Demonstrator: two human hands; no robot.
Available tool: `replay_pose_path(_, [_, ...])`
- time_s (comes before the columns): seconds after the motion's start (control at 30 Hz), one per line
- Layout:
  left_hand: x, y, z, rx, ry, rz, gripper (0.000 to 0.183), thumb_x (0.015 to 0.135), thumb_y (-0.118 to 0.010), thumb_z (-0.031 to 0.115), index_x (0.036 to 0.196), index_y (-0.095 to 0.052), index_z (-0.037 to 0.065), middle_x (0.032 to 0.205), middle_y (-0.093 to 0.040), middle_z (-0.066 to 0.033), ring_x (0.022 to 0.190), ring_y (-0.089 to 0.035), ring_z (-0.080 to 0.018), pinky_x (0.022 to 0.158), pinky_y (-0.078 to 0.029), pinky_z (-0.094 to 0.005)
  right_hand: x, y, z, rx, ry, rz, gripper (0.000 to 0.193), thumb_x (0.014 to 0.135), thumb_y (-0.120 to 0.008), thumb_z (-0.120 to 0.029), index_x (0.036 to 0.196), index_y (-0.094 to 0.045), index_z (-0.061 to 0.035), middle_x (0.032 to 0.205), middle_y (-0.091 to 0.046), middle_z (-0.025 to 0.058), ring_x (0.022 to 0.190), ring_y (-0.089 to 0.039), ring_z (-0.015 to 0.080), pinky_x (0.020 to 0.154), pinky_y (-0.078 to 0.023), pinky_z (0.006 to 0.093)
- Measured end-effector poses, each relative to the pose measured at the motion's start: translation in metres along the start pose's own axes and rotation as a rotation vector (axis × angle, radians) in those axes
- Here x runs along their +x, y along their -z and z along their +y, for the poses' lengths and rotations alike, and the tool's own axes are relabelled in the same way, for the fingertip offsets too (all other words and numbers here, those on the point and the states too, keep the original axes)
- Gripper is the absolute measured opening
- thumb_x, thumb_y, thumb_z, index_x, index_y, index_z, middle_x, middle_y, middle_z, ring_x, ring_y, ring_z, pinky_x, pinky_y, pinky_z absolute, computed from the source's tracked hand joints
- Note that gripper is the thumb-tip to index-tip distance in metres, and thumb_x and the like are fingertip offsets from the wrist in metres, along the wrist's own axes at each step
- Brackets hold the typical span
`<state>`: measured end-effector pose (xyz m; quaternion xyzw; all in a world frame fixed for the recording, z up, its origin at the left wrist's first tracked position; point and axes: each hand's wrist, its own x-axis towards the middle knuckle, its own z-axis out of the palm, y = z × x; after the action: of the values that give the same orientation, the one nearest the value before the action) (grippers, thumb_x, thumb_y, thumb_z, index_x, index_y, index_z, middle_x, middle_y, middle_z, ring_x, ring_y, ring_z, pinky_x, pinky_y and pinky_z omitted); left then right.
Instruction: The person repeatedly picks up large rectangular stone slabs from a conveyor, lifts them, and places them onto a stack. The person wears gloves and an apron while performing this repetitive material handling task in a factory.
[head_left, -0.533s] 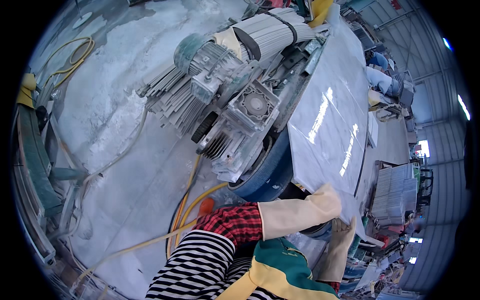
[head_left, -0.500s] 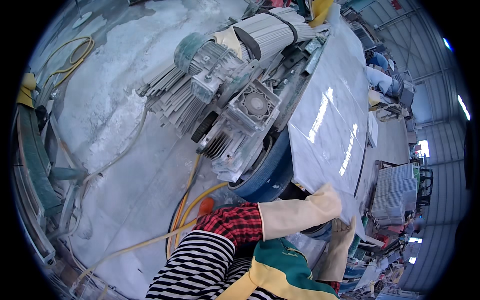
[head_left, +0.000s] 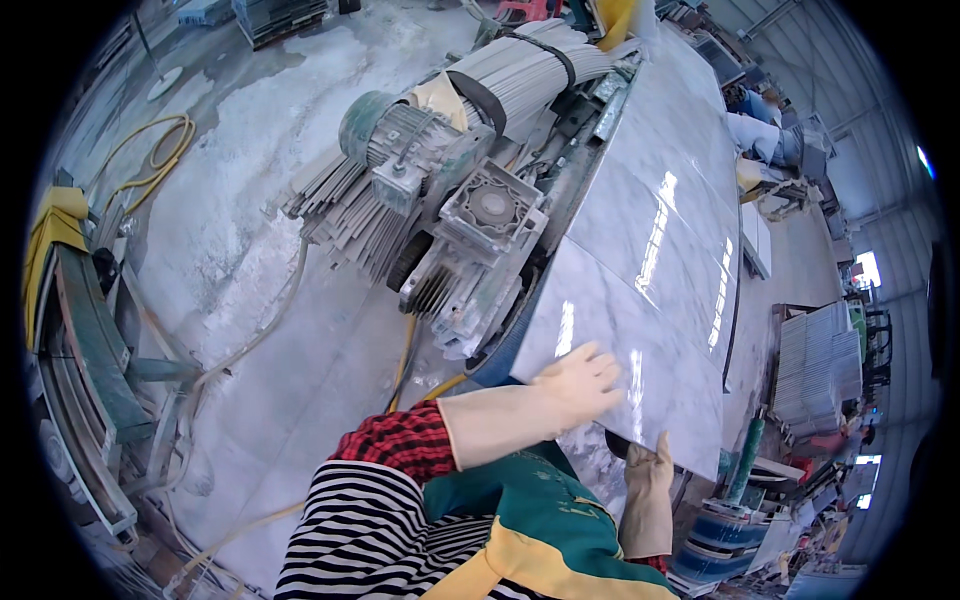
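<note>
A polished white-and-grey marble slab (head_left: pixel 590 285) lies at the near end of a belt-type machine, with another shiny slab (head_left: pixel 640 185) beyond it. My left hand (head_left: pixel 580 388), in a cream rubber glove, rests on the near slab's top by its near edge, its fingers stretched and slightly apart. At the near right part of that edge, my right hand (head_left: pixel 650 475), gloved too, grips the slab with its thumb up. Its other fingers are partly hidden. A green and yellow apron (head_left: pixel 540 540) hangs below my arms.
A dusty motor and gearbox (head_left: pixel 480 205) stand left of the slabs, over a blue belt (head_left: pixel 500 355). Bundled strips (head_left: pixel 540 55) lie behind. Yellow hose (head_left: pixel 160 150) coils on the floor at far left. A person (head_left: pixel 760 130) works at far right, near stacked panels (head_left: pixel 820 365).
The near slab shows more of its surface, its near edge lower in view. My left hand has shifted left and its fingers have spread; my right hand has moved slightly left and down.
</note>
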<state>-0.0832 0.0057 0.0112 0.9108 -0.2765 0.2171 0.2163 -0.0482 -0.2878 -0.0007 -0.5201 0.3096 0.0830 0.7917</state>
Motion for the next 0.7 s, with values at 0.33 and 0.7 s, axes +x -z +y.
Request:
replay_pose_path(0.33, [-0.068, -0.05, 0.025, 0.017, -0.023, -0.058, 0.052, 0.088, -0.065, 0.015, 0.139, -0.056, 0.011, 0.147, -0.055, -0.014, 0.14, -0.048, -0.035, 0.121, -0.036, -0.0486, -0.011, 0.058, 0.061, 0.049, -0.179, -0.129, 0.031, 0.113, -0.053, -0.038, 0.124, -0.059, -0.0088, 0.105, -0.068, 0.0022, 0.088, -0.063, 0.0194, 0.077, -0.05, 0.0341])
replay_pose_path(0.7, [0.118, 0.006, -0.056, -0.064, 0.065, -0.423, 0.067, 0.086, -0.08, 0.032, 0.141, -0.055, 0.003, 0.14, -0.059, -0.0201, 0.132, -0.055, -0.0411, 0.112, -0.045, -0.0475, 0.065, 0.152, 0.168, -0.151, -0.21, -0.199, 0.049, 0.111, -0.052, -0.052, 0.126, -0.063, -0.0058, 0.122, -0.07, 0.007, 0.103, -0.071, 0.0241, 0.093, -0.058, 0.0399])
